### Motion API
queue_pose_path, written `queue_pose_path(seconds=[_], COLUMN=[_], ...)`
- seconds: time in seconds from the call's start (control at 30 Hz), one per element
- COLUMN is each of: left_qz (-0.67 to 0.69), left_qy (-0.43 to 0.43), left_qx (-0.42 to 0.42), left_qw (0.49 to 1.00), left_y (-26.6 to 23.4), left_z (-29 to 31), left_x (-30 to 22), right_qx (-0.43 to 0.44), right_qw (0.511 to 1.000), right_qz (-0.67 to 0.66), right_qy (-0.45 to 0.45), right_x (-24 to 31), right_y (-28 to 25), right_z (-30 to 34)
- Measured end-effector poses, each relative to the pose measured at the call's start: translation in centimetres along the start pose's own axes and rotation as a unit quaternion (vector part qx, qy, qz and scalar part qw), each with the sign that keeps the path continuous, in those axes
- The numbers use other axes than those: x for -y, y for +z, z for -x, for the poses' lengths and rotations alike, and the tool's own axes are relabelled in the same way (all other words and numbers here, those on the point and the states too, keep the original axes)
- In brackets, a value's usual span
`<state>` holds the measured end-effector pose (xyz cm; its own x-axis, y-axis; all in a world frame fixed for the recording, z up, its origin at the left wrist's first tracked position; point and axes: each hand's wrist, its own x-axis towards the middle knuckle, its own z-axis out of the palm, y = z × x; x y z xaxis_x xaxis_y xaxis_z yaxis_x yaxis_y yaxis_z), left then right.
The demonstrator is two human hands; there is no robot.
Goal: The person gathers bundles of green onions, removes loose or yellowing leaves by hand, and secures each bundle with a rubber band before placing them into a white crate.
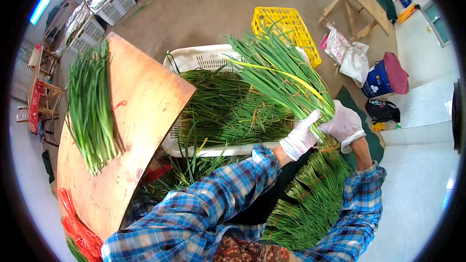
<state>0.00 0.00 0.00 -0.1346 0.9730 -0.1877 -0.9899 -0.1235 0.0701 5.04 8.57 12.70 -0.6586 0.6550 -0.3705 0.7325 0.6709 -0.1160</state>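
In both white-gloved hands I hold a large bunch of garlic chives (286,75), leaf tips pointing up and to the left. My left hand (302,137) is closed around the stem end from the left. My right hand (342,124) grips the same end from the right. A long yellow leaf (301,82) lies across the bunch. Behind it, a white plastic crate (194,52) holds many loose chives (228,109). Just under my hands, several tied chive bundles (310,199) lie packed beside my right forearm.
On the wooden board (145,77) at left rest a chive bundle (91,109) and red ties (80,228). A yellow crate (296,24) stands beyond the white one. At right are white sacks (356,63), a blue bucket (376,80) and a wooden stand (359,7). White crates (116,7) line the far left.
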Motion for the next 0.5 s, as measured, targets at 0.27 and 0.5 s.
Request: queue_pose_path(seconds=[0.27, 0.5], left_qz=[-0.033, -0.118], left_qy=[0.061, 0.117], left_qx=[0.145, 0.222], left_qw=[0.987, 0.961], left_y=[10.7, 18.6], left_z=[11.2, 22.6], left_x=[0.7, 0.3], right_qx=[-0.141, -0.288], right_qw=[0.988, 0.948], right_qz=[-0.055, -0.055], right_qy=[-0.039, -0.126], right_x=[4.7, 9.9], right_y=[-6.4, -9.1], right_z=[14.8, 26.0])
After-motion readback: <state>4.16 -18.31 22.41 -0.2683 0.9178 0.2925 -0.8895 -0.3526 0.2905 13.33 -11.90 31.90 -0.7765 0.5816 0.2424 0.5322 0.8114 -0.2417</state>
